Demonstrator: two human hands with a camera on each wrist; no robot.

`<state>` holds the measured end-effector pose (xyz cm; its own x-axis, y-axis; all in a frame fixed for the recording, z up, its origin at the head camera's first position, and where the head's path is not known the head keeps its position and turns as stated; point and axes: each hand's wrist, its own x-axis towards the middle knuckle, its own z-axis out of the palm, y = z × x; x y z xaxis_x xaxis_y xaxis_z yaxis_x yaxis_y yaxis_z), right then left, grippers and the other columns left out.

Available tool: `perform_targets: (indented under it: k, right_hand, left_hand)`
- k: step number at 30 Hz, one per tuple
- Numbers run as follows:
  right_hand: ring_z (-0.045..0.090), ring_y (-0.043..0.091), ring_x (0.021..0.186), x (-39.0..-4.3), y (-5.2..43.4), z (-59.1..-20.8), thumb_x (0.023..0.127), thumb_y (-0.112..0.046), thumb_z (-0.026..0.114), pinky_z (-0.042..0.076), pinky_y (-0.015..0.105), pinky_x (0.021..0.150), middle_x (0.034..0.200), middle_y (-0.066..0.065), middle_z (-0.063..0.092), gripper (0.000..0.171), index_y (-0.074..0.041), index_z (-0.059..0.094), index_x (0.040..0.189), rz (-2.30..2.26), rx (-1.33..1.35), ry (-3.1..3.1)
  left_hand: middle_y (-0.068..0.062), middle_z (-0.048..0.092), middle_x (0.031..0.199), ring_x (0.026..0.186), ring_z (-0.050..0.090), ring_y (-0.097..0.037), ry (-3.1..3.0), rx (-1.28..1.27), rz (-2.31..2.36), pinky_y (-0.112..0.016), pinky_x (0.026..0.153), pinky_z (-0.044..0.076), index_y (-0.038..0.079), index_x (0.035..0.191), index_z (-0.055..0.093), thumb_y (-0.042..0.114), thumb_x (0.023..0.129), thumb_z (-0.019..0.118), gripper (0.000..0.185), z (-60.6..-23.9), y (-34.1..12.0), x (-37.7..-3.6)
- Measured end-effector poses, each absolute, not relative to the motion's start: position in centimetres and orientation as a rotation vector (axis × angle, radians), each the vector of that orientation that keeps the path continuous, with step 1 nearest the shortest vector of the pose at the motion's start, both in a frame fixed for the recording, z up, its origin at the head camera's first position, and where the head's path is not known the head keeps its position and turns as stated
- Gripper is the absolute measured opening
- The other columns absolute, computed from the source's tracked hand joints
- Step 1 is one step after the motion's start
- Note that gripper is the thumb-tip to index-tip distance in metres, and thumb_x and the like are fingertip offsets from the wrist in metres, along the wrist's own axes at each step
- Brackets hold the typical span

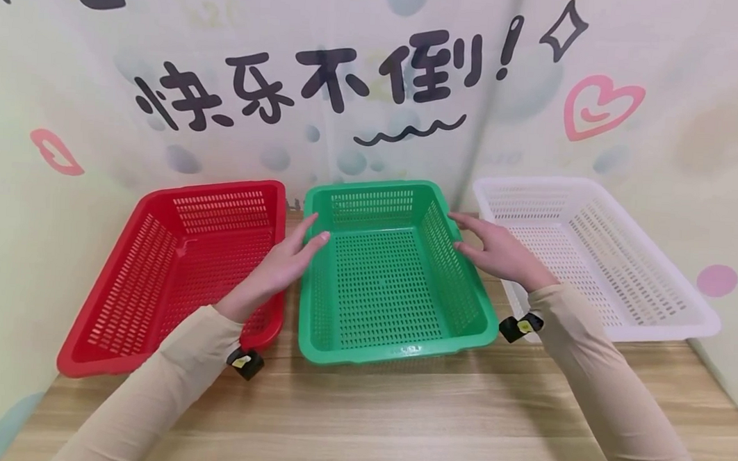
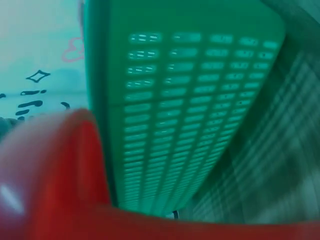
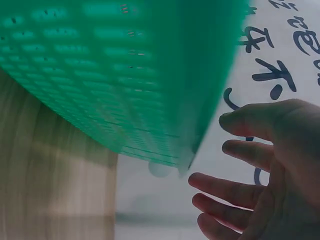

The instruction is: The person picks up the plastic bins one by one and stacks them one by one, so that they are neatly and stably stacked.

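Observation:
A green plastic basket (image 1: 394, 356) with slotted walls sits on the wooden table, between my two hands. At its left rim is my left hand (image 1: 282, 259), thumb and index finger extended over the edge. My right hand (image 1: 499, 251) is at the opposite rim, fingers loosely straight. The right wrist view shows that hand (image 3: 260, 170) with fingers spread beside the basket wall (image 3: 170, 60) and nothing held. In the left wrist view, a red basket rim (image 2: 65, 165) fills the foreground before the green side wall (image 2: 115, 75).
A red basket (image 1: 101, 367) stands to the left, partly behind my left forearm. To the right is a white basket (image 1: 658, 335), its near left part behind my right hand and sleeve. A printed wall sheet (image 1: 323, 155) hangs behind the wooden table (image 1: 384, 426).

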<state>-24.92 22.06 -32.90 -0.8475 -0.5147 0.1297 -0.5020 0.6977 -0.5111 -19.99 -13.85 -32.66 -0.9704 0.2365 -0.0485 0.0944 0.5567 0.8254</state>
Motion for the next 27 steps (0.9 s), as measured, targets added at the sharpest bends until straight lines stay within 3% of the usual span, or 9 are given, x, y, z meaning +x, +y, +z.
perform_targets:
  k: [7, 12, 20, 22, 25, 27]
  right_hand:
    - [0.047, 0.043, 0.123, -25.2, 22.3, -33.3, 0.099, -0.016, 0.054, 0.041, 0.059, 0.096, 0.139, 0.027, 0.046, 0.056, -0.003, 0.033, 0.149, -0.884, -0.787, 2.824]
    - [0.056, 0.039, 0.112, -25.5, 22.5, -33.6, 0.099, -0.013, 0.053, 0.047, 0.053, 0.090, 0.127, 0.027, 0.054, 0.057, -0.005, 0.030, 0.151, -0.958, -0.706, 2.750]
    - [0.063, 0.032, 0.096, -26.1, 22.8, -33.8, 0.097, -0.006, 0.053, 0.050, 0.041, 0.078, 0.119, 0.027, 0.056, 0.056, 0.002, 0.032, 0.148, -1.055, -0.660, 2.688]
    - [0.062, 0.031, 0.096, -26.1, 22.9, -33.9, 0.097, -0.006, 0.053, 0.050, 0.039, 0.077, 0.121, 0.027, 0.055, 0.055, 0.002, 0.033, 0.147, -1.065, -0.644, 2.676]
    - [0.061, 0.029, 0.096, -26.1, 23.0, -34.0, 0.098, -0.007, 0.053, 0.049, 0.038, 0.076, 0.121, 0.026, 0.054, 0.053, 0.002, 0.034, 0.147, -1.069, -0.619, 2.665]
    - [0.060, 0.030, 0.097, -26.0, 23.0, -33.9, 0.098, -0.007, 0.052, 0.050, 0.040, 0.079, 0.122, 0.026, 0.053, 0.053, 0.002, 0.034, 0.147, -1.077, -0.613, 2.654]
  left_hand:
    - [-0.021, 0.026, 0.154, 0.135, 0.033, -0.041, 2.659, 0.230, 1.291, -0.060, 0.104, 0.032, 0.014, 0.156, 0.005, 0.055, 0.098, 0.038, 0.079, -33.2, -14.1, -20.8]
    - [-0.022, 0.035, 0.149, 0.129, 0.043, -0.039, 2.675, 0.204, 1.258, -0.056, 0.101, 0.039, 0.011, 0.156, 0.010, 0.054, 0.099, 0.040, 0.077, -33.2, -14.3, -21.3]
    - [-0.025, 0.043, 0.142, 0.122, 0.050, -0.034, 2.725, 0.211, 1.132, -0.049, 0.098, 0.044, -0.003, 0.150, 0.024, 0.039, 0.100, 0.048, 0.070, -33.3, -14.5, -22.2]
    - [-0.026, 0.045, 0.140, 0.114, 0.054, -0.032, 2.727, 0.208, 1.134, -0.044, 0.092, 0.048, -0.005, 0.149, 0.026, 0.031, 0.099, 0.051, 0.067, -33.4, -14.6, -22.4]
    - [-0.027, 0.057, 0.125, 0.094, 0.059, -0.028, 2.691, 0.210, 1.189, -0.034, 0.074, 0.049, -0.005, 0.149, 0.026, 0.019, 0.097, 0.055, 0.064, -33.5, -14.8, -22.5]
    - [-0.027, 0.061, 0.117, 0.090, 0.062, -0.027, 2.657, 0.213, 1.236, -0.030, 0.071, 0.049, -0.004, 0.149, 0.025, 0.013, 0.096, 0.058, 0.065, -33.6, -14.8, -22.4]
